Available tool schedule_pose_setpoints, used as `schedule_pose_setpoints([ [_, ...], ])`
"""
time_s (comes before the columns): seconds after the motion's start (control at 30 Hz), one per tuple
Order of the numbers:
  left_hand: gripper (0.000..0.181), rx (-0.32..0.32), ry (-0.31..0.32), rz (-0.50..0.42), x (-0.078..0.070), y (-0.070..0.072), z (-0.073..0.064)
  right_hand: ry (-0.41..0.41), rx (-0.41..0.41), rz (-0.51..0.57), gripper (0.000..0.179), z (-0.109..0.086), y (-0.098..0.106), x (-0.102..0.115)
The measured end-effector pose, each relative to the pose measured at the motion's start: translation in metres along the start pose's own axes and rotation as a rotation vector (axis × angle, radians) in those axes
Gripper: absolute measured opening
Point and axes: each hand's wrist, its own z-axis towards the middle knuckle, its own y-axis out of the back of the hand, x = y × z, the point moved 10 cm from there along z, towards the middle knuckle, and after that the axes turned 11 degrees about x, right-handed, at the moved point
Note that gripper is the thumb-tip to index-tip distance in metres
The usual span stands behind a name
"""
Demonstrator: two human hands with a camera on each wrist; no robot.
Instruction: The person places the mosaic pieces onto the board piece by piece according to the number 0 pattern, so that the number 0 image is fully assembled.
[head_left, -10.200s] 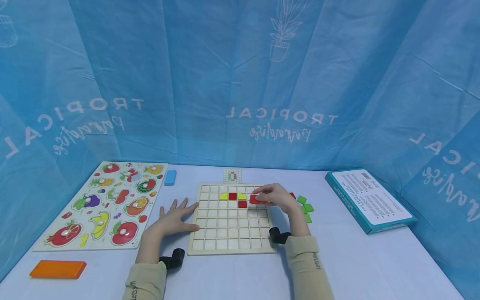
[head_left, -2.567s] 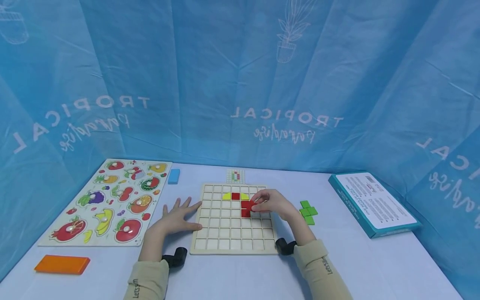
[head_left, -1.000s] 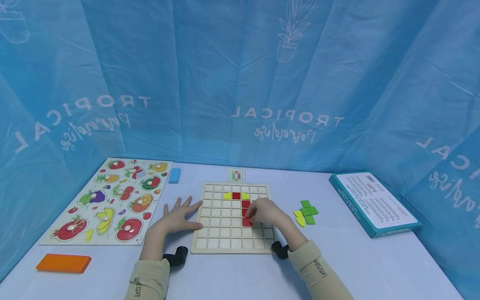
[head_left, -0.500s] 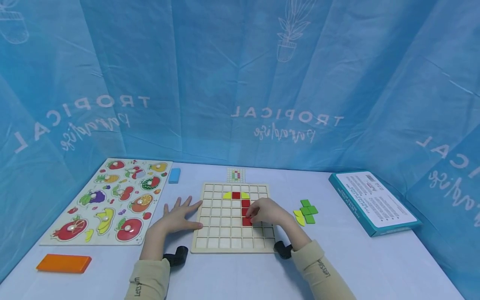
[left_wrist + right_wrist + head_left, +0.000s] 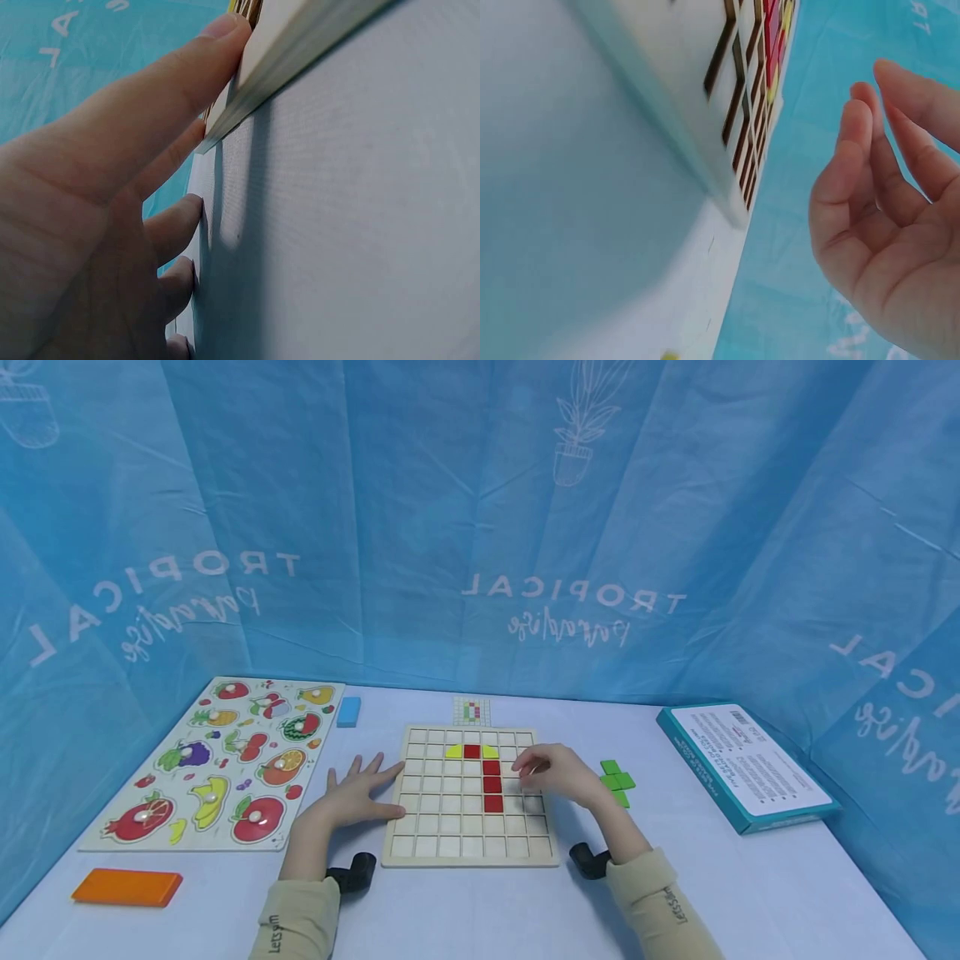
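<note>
A wooden grid board (image 5: 442,863) lies in the middle of the table. In its upper part a red square tile (image 5: 472,751) sits between two yellow rounded tiles (image 5: 453,752). Three more red tiles (image 5: 492,785) form a column below and to the right. My left hand (image 5: 352,797) lies spread at the board's left side, thumb and index finger touching its edge (image 5: 247,97). Over the right part of the board hovers my right hand (image 5: 558,772), fingers loosely bent; the right wrist view shows nothing between thumb and fingers (image 5: 862,120).
Several green tiles (image 5: 617,781) lie right of the board, partly behind my right hand. A small pattern card (image 5: 472,711) stands beyond the board. Around it are a fruit puzzle (image 5: 217,760), a blue block (image 5: 348,712), an orange block (image 5: 127,887) and a teal box (image 5: 750,768).
Over the last ten seconds the red column grew from one tile to three. My right hand has just let go of the lowest one and lifted to the right. The left hand stays put.
</note>
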Motion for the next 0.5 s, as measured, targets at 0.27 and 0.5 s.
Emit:
schedule_pose_setpoints([
  [0.27, 0.085, 0.000, 0.003, -0.009, 0.000, 0.000, 0.000, -0.038, -0.105, 0.057, 0.018, -0.017, 0.028, -0.018],
  [0.5, 0.085, 0.002, 0.006, -0.015, -0.001, 0.000, -0.001, -0.110, -0.141, 0.036, 0.019, -0.031, 0.047, -0.040],
])
